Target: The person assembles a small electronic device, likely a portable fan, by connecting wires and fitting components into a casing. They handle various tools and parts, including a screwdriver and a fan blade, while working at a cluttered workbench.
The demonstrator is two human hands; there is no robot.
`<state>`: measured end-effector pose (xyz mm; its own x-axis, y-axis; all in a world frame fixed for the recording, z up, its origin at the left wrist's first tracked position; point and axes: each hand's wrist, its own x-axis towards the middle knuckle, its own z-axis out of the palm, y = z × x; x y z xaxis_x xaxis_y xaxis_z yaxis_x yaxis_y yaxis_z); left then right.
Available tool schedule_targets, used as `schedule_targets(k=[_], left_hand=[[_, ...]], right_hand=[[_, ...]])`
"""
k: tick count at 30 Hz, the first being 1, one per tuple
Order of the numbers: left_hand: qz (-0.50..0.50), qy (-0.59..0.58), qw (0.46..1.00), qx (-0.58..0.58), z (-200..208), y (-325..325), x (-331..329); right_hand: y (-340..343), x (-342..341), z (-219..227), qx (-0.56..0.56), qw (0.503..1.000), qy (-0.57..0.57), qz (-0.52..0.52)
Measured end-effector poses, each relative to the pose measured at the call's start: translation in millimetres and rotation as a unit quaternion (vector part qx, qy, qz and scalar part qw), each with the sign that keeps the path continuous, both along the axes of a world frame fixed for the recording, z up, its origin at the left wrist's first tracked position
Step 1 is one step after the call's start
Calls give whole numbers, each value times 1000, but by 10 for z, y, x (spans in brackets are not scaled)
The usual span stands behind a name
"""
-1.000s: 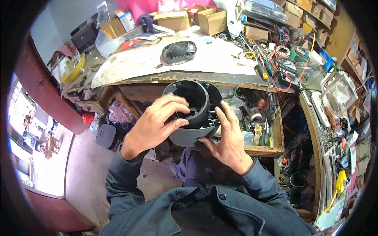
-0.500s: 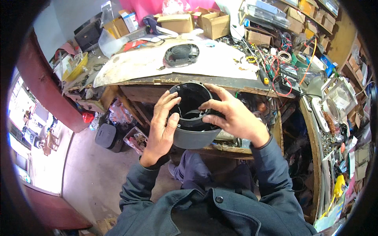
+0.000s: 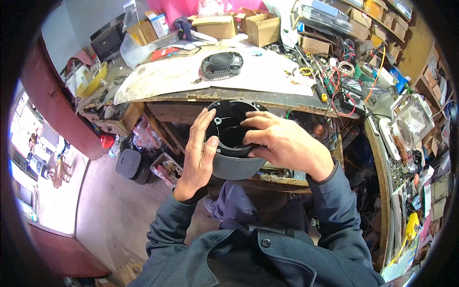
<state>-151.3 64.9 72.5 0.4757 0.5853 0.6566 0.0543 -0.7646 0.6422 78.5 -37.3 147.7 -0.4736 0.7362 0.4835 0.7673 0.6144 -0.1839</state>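
A black cylindrical housing point(image 3: 237, 168), apparently of plastic and open at the top, is held up in front of the bench edge. Its hollow inside shows screw posts and a thin light line on the inner wall. My left hand point(image 3: 200, 152) grips the housing's left side, fingers over the rim and thumb on the near edge. Curled over the right rim is my right hand point(image 3: 288, 142), its fingertips inside the opening and partly hidden. On the bench lies a black oval vented part point(image 3: 221, 65) with a ringed centre.
A stained white sheet point(image 3: 165, 76) covers the workbench point(image 3: 272, 99). Cables and tools point(image 3: 334, 79) crowd its right side. Cardboard boxes point(image 3: 264, 30) stand at the back. A yellow basin point(image 3: 92, 81) sits at the left. On the floor is a dark rounded box point(image 3: 131, 166).
My right hand has shifted slightly right, its fingers bending further into the housing's opening. More of the inner wall shows. My left hand keeps its hold.
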Motion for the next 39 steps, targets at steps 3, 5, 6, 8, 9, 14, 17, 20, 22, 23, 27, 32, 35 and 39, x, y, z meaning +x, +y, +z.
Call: schedule_targets(k=[3,5,6,8,9,14,17,20,22,23,27,32,35,39], left_hand=[[-6,-11,1000,-26,-17,19,-11],[-15,-22,999,-33,-32,27,-17],[-19,-27,999,-36,-34,26,-14],[-15,-14,999,-33,-20,-7,2],[-11,-19,999,-36,-35,9,-20],[-6,-25,1000,-14,-55,36,-33],[-44,-95,992,-70,58,-26,62],[-47,-75,994,-71,86,52,57],[-58,-87,991,-78,71,65,80],[-58,-91,991,-76,54,64,90],[-56,-76,992,-85,60,64,74],[18,145,984,103,448,279,-5],[-64,284,924,250,799,380,97],[-183,486,840,158,943,505,416]], right_hand=[[86,97,-79,-78,997,19,6],[65,81,-89,-58,998,22,-28],[50,73,-90,-48,998,24,-45],[11,34,-65,-27,997,8,-67],[37,-2,-72,4,997,5,-82],[-31,38,79,-42,926,329,-180],[114,167,31,16,818,571,-66],[182,207,-64,-148,626,765,-34],[368,245,-219,-225,595,771,-22],[378,166,-242,-215,608,763,-39],[443,126,-275,-277,621,733,-2],[397,133,-238,-201,662,722,-12],[368,86,-263,-166,661,730,-51],[334,70,-277,-153,663,731,-60]])
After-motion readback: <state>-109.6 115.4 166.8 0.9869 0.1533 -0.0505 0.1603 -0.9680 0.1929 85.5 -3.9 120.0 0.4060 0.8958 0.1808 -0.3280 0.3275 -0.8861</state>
